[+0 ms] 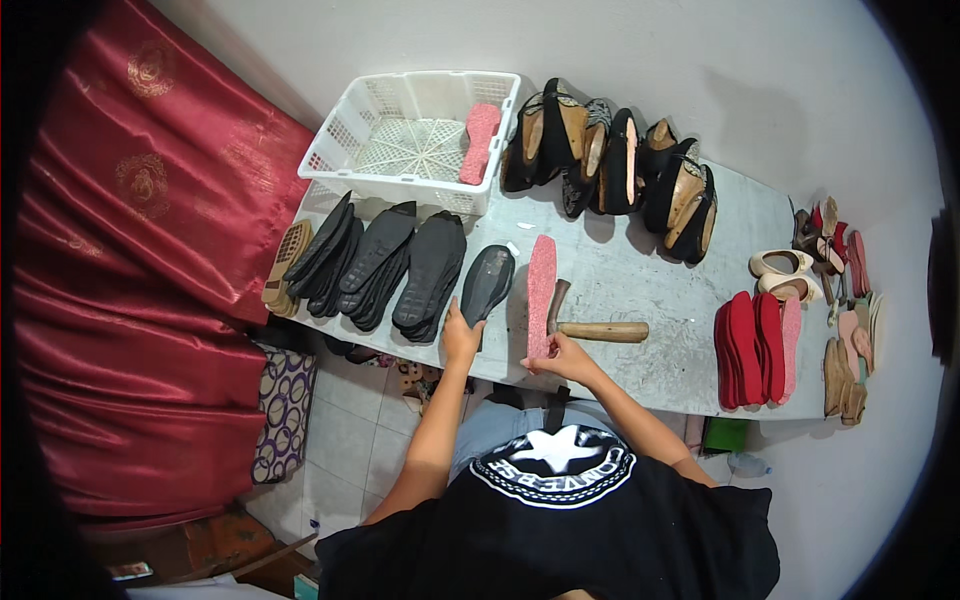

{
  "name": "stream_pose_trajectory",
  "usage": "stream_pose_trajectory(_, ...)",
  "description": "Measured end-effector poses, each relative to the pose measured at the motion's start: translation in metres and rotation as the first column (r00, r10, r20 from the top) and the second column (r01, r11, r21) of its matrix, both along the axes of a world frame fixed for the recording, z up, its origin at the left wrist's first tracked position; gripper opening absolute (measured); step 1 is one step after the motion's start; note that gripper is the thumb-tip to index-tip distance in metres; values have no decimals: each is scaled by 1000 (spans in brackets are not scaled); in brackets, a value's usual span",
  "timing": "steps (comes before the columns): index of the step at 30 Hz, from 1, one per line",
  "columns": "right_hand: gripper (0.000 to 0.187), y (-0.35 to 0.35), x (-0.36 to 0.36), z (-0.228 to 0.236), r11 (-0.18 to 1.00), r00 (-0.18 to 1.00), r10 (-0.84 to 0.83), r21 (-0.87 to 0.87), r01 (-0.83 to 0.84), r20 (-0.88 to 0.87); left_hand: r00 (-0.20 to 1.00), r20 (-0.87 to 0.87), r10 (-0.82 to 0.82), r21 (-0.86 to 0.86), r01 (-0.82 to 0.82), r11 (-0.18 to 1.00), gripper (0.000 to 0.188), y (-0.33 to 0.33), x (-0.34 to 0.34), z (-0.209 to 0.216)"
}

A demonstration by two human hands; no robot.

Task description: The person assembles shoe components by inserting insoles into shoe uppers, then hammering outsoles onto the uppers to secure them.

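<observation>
My left hand (462,335) is closed round the heel end of a black shoe sole (489,283), close to the table's front edge. In my right hand (562,360) is a pink speckled insole (541,285), pinched at its lower end and standing roughly parallel to the sole. The two pieces are apart. Just right of the insole lies a hammer (603,331) with a wooden handle, its dark head partly hidden behind the insole. Stacks of black soles (430,275) lie left of my left hand.
A white plastic basket (400,185) holding another pink insole (480,143) stands at the back left. Black shoes (622,165) line the back. Red insoles (742,350), white shoes (785,272) and tan soles (840,375) sit at the right. A red curtain (150,290) hangs at the left.
</observation>
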State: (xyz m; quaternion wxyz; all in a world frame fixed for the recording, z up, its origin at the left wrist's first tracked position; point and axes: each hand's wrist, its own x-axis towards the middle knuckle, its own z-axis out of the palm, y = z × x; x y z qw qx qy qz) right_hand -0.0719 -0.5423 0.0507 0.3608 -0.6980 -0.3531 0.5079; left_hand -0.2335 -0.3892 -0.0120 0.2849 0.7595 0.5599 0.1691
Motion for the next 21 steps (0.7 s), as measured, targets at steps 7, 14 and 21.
stream_pose_trajectory(7,69,2,-19,-6,996,999,51,-70,-51,-5,993,-45,-108,31,109,994,79,1,-1,7)
stream_pose_trajectory(14,65,-6,-24,-7,995,997,80,-57,-81,-10,972,-178,-152,-16,151,988,77,5,5,18)
stream_pose_trajectory(21,65,-12,-16,-22,997,999,42,-67,-44,-30,972,-94,-218,-327,176,928,89,24,19,30)
